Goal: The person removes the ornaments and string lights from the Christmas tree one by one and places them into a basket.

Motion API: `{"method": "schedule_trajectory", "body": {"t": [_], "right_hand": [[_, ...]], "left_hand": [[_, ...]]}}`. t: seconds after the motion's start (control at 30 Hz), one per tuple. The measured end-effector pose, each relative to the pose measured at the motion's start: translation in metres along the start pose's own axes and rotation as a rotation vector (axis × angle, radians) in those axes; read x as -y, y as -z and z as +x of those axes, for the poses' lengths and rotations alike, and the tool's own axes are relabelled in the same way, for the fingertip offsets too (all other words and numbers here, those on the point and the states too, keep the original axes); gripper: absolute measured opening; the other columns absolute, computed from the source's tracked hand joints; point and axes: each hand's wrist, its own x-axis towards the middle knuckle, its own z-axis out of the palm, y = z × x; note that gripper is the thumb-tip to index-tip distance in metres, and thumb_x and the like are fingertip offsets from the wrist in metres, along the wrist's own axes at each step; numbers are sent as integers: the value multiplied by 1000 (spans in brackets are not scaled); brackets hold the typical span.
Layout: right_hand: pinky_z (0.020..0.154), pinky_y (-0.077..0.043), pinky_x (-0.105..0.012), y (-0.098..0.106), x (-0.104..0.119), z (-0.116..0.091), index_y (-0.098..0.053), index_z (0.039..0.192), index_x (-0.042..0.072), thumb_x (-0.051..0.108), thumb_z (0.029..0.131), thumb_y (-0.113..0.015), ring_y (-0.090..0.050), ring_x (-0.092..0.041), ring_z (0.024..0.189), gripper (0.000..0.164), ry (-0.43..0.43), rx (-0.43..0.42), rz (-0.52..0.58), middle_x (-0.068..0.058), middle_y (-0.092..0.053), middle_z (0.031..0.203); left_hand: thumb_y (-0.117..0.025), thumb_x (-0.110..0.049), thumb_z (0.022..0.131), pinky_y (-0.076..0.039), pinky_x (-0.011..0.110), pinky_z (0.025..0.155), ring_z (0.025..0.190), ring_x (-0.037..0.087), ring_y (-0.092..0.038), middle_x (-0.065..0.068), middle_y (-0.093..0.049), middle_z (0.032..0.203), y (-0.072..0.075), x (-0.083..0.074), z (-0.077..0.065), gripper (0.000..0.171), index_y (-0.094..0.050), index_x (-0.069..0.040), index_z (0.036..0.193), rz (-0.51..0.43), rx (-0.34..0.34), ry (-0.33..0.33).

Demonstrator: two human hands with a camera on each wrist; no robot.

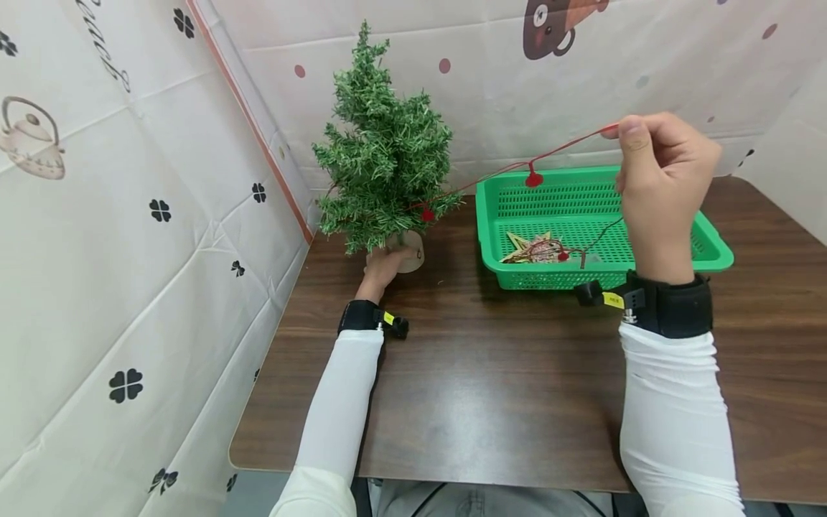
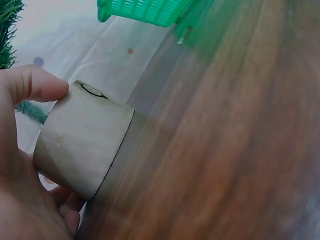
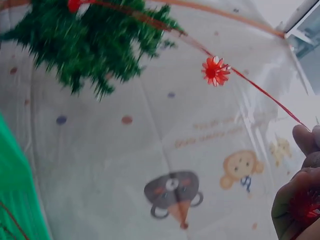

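Note:
A small green artificial Christmas tree (image 1: 388,143) stands at the back left of the table on a pale round base (image 2: 85,137). My left hand (image 1: 382,269) grips that base, thumb near its upper edge and fingers round the far side. Up at the right, my right hand (image 1: 668,169) pinches a thin red light string (image 1: 568,146) between thumb and fingertips. The string runs taut down to the tree's lower branches. Red flower-shaped pieces (image 3: 216,71) hang along it, and another red one (image 3: 305,205) shows inside my right palm.
A green plastic basket (image 1: 487,215) sits on the wooden table (image 1: 478,388), below and behind the right hand. In it lie a gold star ornament (image 1: 517,246) and tangled string with red pieces (image 1: 562,255). Printed sheeting (image 1: 271,93) covers the walls behind and left.

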Motion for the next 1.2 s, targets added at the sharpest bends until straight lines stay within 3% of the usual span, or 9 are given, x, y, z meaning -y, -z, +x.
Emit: {"method": "schedule_trajectory", "body": {"t": [0.17,0.33,0.5,0.67,0.83,0.97,1.03,1.1,1.2], "right_hand": [[50,-26,-19,11,-18,5,-79,92,-5,19,98,-70,-36,-6,48,27,-31,22,-168,11,-44,56],[53,-35,-16,26,-39,8,-80,99,-2,27,100,-67,-40,-7,50,31,-164,114,-279,9,-46,61],[65,-41,-21,46,-59,8,-78,111,5,34,104,-59,-49,-2,67,36,-253,343,-513,13,-57,85],[71,-34,-36,57,-73,6,-74,122,4,42,108,-47,-49,-20,99,49,-312,587,-721,-11,-61,124],[72,-37,-48,59,-88,0,-69,127,-1,39,110,-42,-47,-38,105,51,-369,830,-793,-27,-56,131],[65,-39,-46,54,-98,-8,-70,121,-1,34,109,-46,-52,-36,78,44,-426,978,-825,-22,-61,91],[58,-37,-40,51,-102,-13,-71,118,1,30,109,-47,-44,-27,57,39,-474,1044,-829,-15,-57,76],[55,-39,-37,48,-105,-17,-72,116,1,28,108,-49,-42,-21,53,36,-520,1119,-830,-15,-60,77],[58,-41,-36,44,-108,-23,-73,115,0,24,107,-50,-45,-21,61,34,-553,1229,-814,-19,-68,102]], "left_hand": [[-64,-61,89,-6,64,127,156,43,16,9,-5,173,2,-1,0,98,-19,-17,165,47,25,47],[-63,-64,88,-6,65,127,156,44,17,9,0,173,3,-3,2,102,-14,-20,165,75,45,82],[-63,-65,88,-8,64,127,156,46,16,11,4,173,3,-4,3,104,-10,-21,166,71,46,90],[-63,-66,87,-10,65,126,156,44,15,10,1,173,4,-2,4,105,-12,-19,166,84,51,80],[-62,-66,88,-7,64,127,157,41,16,9,1,173,5,0,5,104,-11,-20,166,74,55,85],[-61,-64,89,-1,61,128,157,38,17,9,0,173,6,2,6,102,-11,-19,166,81,62,72],[-60,-64,90,-1,61,128,157,37,17,9,0,173,6,2,6,103,-9,-18,166,87,63,68],[-60,-64,90,-2,61,128,157,38,16,10,0,173,6,2,5,103,-9,-17,166,88,58,63],[-60,-64,90,-2,60,128,157,38,15,12,-1,172,6,2,4,103,-9,-15,166,87,53,56]]}}
